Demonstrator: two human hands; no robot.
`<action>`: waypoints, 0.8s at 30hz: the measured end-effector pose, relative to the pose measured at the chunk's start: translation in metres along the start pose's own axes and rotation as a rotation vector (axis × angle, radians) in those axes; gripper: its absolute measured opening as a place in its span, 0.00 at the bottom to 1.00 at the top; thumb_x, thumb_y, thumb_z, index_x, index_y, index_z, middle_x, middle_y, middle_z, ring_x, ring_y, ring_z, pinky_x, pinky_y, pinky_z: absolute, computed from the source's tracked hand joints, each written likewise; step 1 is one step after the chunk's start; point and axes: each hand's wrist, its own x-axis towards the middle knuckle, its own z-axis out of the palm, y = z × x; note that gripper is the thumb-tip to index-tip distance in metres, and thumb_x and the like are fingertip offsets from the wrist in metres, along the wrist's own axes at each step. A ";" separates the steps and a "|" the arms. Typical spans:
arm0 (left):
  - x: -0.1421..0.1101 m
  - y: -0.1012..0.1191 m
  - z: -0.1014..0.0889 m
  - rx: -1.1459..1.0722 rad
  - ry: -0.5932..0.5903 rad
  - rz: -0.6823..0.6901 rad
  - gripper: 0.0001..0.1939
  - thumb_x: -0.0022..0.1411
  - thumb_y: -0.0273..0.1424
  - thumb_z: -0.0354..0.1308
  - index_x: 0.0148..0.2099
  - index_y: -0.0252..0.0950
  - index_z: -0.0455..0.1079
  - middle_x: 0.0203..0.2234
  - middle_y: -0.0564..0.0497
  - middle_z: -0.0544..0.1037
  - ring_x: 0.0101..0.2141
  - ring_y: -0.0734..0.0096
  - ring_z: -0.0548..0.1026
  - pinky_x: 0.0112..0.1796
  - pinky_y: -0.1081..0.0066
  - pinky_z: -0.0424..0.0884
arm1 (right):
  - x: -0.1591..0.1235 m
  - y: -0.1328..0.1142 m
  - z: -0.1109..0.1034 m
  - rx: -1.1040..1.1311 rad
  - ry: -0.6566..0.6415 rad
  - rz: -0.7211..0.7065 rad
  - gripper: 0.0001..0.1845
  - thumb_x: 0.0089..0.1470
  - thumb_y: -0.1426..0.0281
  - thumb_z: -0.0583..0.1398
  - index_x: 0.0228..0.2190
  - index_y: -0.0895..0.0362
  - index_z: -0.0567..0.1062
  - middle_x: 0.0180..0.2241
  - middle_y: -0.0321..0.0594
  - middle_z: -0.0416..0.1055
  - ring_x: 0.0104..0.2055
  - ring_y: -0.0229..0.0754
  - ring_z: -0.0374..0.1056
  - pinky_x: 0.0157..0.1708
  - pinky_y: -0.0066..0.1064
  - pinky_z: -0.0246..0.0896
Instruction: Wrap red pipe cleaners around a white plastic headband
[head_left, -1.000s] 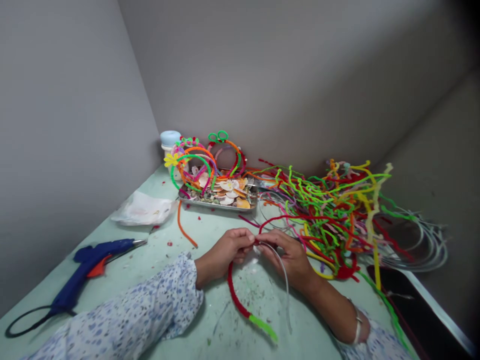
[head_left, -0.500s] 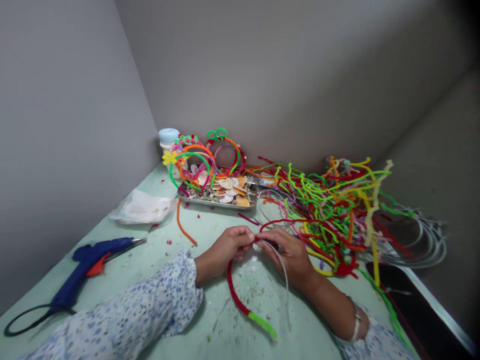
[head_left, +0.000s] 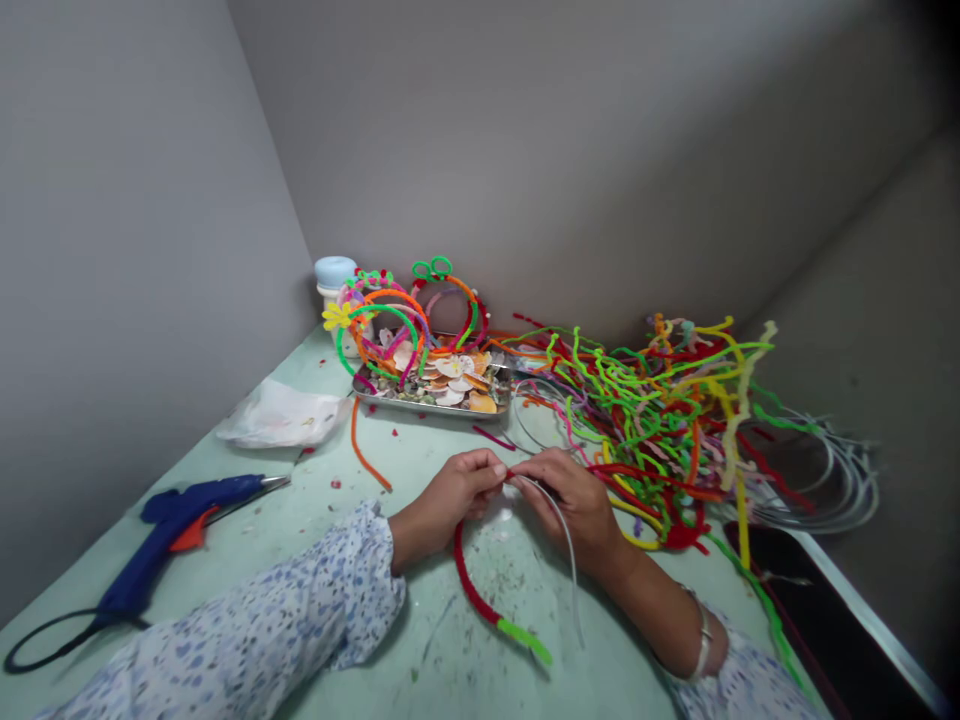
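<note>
My left hand (head_left: 450, 500) and my right hand (head_left: 570, 505) meet at the middle of the pale green table (head_left: 322, 500). Both pinch the top of a thin clear headband (head_left: 571, 570). A red pipe cleaner (head_left: 469, 580) is wound round its left half and ends in a green stretch (head_left: 525, 642). The loose red end runs from my right fingers toward the pile on the right. The headband's right half is bare plastic.
A big tangle of coloured pipe cleaners (head_left: 660, 410) lies right of my hands, with a stack of bare headbands (head_left: 832, 480) beyond. At the back stands a metal tray (head_left: 420, 403) of shells and finished headbands (head_left: 390, 320). A blue glue gun (head_left: 165, 530) lies left.
The loose red pipe cleaner loop above my right hand has dropped lower and flatter as it wound onto the headband. Both hands stay in place.
</note>
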 end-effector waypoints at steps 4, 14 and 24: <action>0.000 0.000 0.001 0.037 0.007 0.016 0.12 0.56 0.35 0.58 0.28 0.34 0.60 0.16 0.60 0.55 0.17 0.84 0.51 0.19 0.75 0.42 | 0.000 -0.001 0.000 -0.066 0.011 -0.012 0.09 0.56 0.73 0.58 0.39 0.54 0.75 0.33 0.42 0.70 0.36 0.41 0.68 0.34 0.32 0.65; -0.001 0.000 0.003 0.096 0.045 0.044 0.13 0.56 0.37 0.58 0.29 0.34 0.61 0.16 0.60 0.55 0.17 0.83 0.51 0.20 0.75 0.44 | 0.000 -0.006 0.003 -0.224 -0.028 0.013 0.06 0.58 0.72 0.55 0.36 0.58 0.72 0.33 0.42 0.68 0.35 0.41 0.67 0.33 0.31 0.62; -0.001 -0.001 0.004 0.147 0.087 0.063 0.12 0.58 0.37 0.57 0.29 0.34 0.61 0.16 0.60 0.55 0.18 0.82 0.51 0.20 0.76 0.45 | 0.001 -0.008 0.005 -0.285 -0.013 0.052 0.06 0.58 0.70 0.55 0.33 0.58 0.72 0.31 0.41 0.68 0.33 0.40 0.66 0.32 0.30 0.60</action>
